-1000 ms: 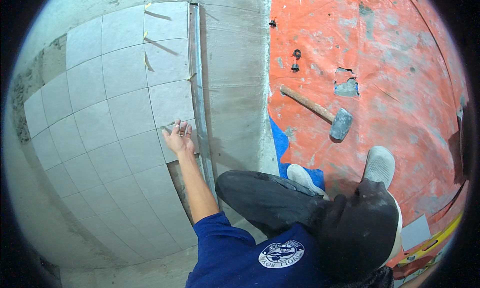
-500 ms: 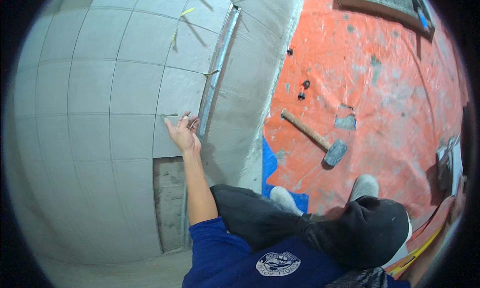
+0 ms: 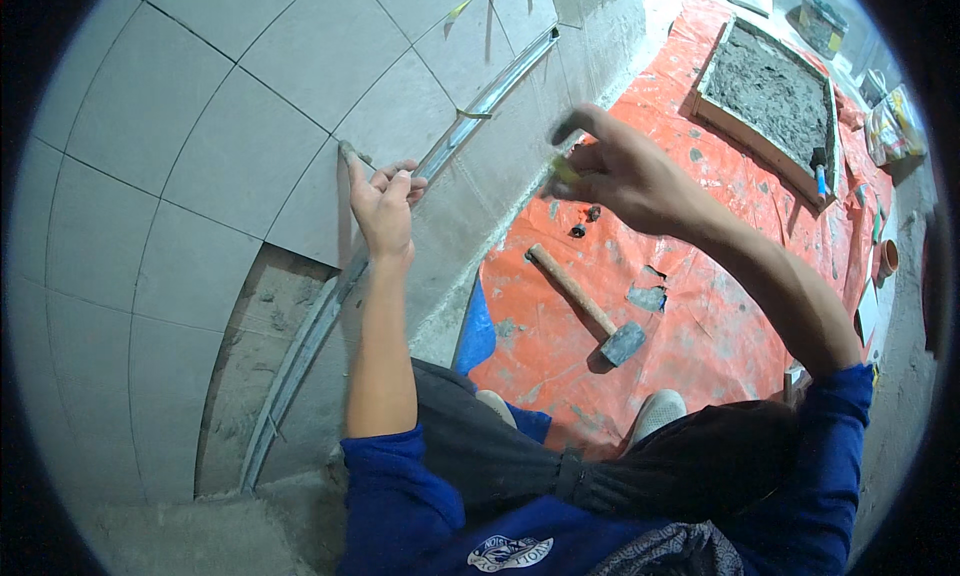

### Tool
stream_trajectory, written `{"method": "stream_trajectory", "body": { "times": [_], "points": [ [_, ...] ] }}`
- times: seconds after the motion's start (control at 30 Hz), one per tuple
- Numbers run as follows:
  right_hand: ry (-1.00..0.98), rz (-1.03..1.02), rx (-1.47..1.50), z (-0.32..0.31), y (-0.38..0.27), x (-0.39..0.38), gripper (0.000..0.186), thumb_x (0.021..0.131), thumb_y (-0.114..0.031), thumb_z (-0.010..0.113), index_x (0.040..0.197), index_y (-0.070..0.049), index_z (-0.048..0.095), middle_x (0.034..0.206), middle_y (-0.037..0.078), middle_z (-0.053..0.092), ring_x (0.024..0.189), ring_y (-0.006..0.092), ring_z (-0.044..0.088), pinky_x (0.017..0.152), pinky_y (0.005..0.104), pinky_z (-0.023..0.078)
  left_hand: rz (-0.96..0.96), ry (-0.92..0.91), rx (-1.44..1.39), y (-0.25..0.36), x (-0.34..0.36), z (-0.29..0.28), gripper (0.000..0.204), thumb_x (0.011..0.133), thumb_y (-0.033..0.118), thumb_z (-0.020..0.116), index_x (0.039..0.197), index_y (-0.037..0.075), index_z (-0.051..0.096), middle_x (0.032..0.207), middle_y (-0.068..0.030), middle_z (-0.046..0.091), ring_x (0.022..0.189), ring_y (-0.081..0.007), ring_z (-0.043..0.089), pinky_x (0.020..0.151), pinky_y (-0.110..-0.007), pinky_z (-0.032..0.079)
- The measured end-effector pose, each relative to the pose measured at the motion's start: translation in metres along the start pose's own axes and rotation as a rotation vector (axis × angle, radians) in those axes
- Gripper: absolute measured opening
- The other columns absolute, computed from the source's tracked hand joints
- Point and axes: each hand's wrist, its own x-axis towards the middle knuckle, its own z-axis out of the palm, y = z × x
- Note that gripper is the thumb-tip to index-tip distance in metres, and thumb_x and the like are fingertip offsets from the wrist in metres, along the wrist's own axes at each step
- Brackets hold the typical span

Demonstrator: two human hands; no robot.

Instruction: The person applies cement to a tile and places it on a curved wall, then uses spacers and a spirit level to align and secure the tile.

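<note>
Left hand (image 3: 385, 204) on grey tile (image 3: 315, 211), right hand (image 3: 615, 171) raised — perhaps pinching something

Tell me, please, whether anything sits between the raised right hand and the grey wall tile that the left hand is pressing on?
Nothing visible does. The right hand hangs in open air, pinching a small yellowish piece, too blurred to identify. The left hand rests on the grey square wall tile, beside the vertical metal edge strip. The wooden-handled mallet lies lower, on the orange floor sheet.

Blue sleeves pushed up past elbows, white round emblem on chest, dark trousers, pale shoes
</note>
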Motion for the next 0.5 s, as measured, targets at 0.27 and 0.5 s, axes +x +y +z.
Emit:
{"method": "stream_trajectory", "body": {
  "times": [0.27, 0.5],
  "points": [
    [0.106, -0.128, 0.454, 0.088, 0.007, 0.142, 0.023, 0.082, -0.008, 0.075, 0.097, 0.008, 0.066, 0.088, 0.014, 0.071, 0.076, 0.0177, 0.069, 0.066, 0.0305, 0.056, -0.06, 0.055, -0.085, 0.001, -0.003, 0.003, 0.082, 0.089, -0.007, 0.048, 0.156, 0.006, 0.003, 0.1, -0.0134, 0.063, 0.073, -0.0151, 0.063, 0.066, -0.026, 0.05],
    [0.33, -0.286, 0.003, 0.134, 0.023, 0.178, 0.014, 0.075, -0.002, 0.072, 0.088, 0.002, 0.073, 0.076, 0.017, 0.071, 0.07, 0.022, 0.07, 0.064, 0.0336, 0.055, -0.061, 0.07, -0.095, 0.003, -0.003, 0.002, 0.069, 0.089, -0.01, 0.044, 0.152, 0.003, 0.017, 0.099, -0.0117, 0.062, 0.075, -0.0171, 0.064, 0.065, -0.028, 0.05]
  ]
}}
